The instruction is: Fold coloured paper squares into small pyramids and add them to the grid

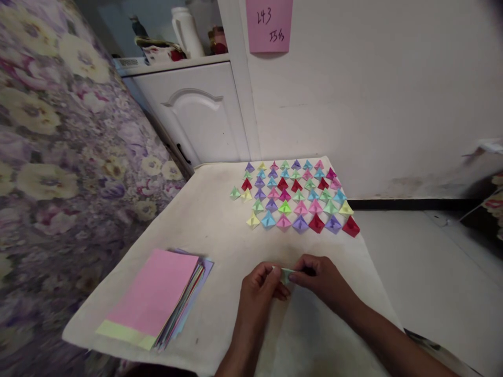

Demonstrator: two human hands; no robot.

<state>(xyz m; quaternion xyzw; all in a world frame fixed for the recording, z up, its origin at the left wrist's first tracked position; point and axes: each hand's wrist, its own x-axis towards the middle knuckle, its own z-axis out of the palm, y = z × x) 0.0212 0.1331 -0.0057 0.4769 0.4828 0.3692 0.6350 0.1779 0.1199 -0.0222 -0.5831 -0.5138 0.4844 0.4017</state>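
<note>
My left hand (261,285) and my right hand (320,280) meet near the front of a white table (212,220), fingers pinched from both sides on a small pale green folded paper piece (286,274). Beyond them, several rows of small folded paper shapes (294,196) in red, pink, blue, purple, green and yellow lie in a grid at the table's far right. A stack of coloured paper sheets (157,296) with a pink sheet on top lies to the left of my hands.
A floral purple cloth (58,157) covers the left side. A white cabinet (192,115) with a bottle (186,31) on top stands behind. A pink note (269,23) is stuck on the white wall. Pale floor (432,272) lies to the right.
</note>
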